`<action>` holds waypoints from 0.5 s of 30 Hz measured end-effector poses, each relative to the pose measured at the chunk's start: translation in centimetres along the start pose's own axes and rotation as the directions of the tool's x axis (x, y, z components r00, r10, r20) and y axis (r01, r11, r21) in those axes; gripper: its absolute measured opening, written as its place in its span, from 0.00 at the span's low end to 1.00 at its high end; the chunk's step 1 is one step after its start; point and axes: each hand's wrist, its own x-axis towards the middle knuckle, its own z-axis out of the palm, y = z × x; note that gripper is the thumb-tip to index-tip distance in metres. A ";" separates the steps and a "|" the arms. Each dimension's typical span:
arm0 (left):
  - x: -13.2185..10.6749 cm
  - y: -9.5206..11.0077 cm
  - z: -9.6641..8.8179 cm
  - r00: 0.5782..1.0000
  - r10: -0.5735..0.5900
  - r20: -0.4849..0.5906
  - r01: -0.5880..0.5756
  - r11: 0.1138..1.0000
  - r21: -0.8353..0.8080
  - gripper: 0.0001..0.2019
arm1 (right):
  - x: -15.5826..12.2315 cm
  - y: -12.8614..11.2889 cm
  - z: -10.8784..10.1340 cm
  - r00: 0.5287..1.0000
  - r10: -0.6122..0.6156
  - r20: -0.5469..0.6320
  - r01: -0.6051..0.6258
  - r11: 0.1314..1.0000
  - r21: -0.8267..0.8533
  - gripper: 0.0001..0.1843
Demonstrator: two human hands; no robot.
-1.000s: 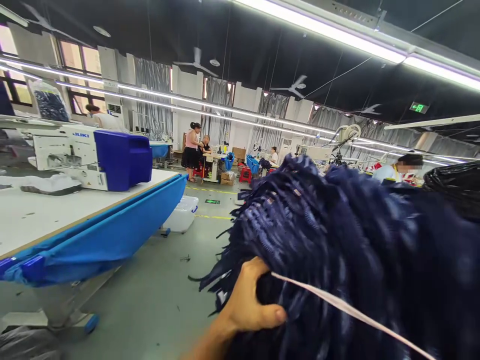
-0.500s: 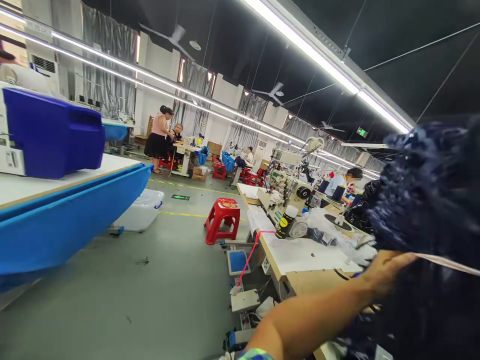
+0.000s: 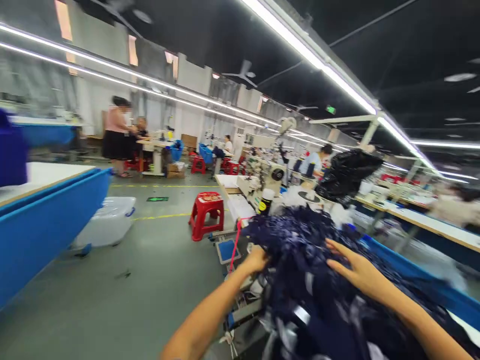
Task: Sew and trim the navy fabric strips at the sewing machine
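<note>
A large heap of navy fabric pieces [image 3: 311, 280], with frilled edges and several pale tags or strips, lies over the near part of the sewing table and hides it. At the heap's left edge, my left hand [image 3: 258, 259] is closed on the fabric, its fingertips buried in the folds. My right hand [image 3: 350, 267] rests on the heap's upper right side, thumb and fingers apart. Just beyond the heap stand a black spray can with a white cap [image 3: 265, 202] and a sewing machine [image 3: 262, 177].
A red stool [image 3: 207, 215] stands left of the sewing table. Further left are a clear plastic bin [image 3: 107, 220] and a table with a blue cloth trough [image 3: 56, 220]. A black plastic bag [image 3: 348, 172] sits behind the heap. Several people work further off.
The navy heap has come down from the right side onto the table, nearer the middle of the view. My right hand now shows on it. The view has swung to the right.
</note>
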 end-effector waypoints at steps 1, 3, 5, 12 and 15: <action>0.4 -1.0 -0.9 1.000 -0.014 -0.021 0.016 0.998 0.063 0.16 | 0.0 0.0 -0.7 0.998 -0.033 -0.045 0.032 0.999 -0.022 0.29; 1.3 -2.7 -2.5 1.000 0.002 0.014 -0.004 0.988 0.156 0.10 | 0.0 0.2 -2.3 0.991 -0.058 -0.122 0.052 0.997 -0.050 0.29; 2.2 -3.7 -3.8 1.000 0.029 0.011 -0.031 0.978 0.207 0.10 | -0.3 0.7 -3.9 0.977 -0.026 -0.212 0.016 0.999 -0.046 0.28; 2.4 -3.2 -4.4 0.991 0.132 -0.032 -0.121 0.964 0.239 0.21 | -4.5 2.9 -6.3 0.943 0.118 -0.311 -0.124 0.992 0.001 0.27; 2.6 -2.2 -3.1 0.985 0.169 -0.037 -0.157 0.961 0.226 0.22 | -5.8 3.8 -6.5 0.937 0.166 -0.308 -0.175 0.985 -0.003 0.27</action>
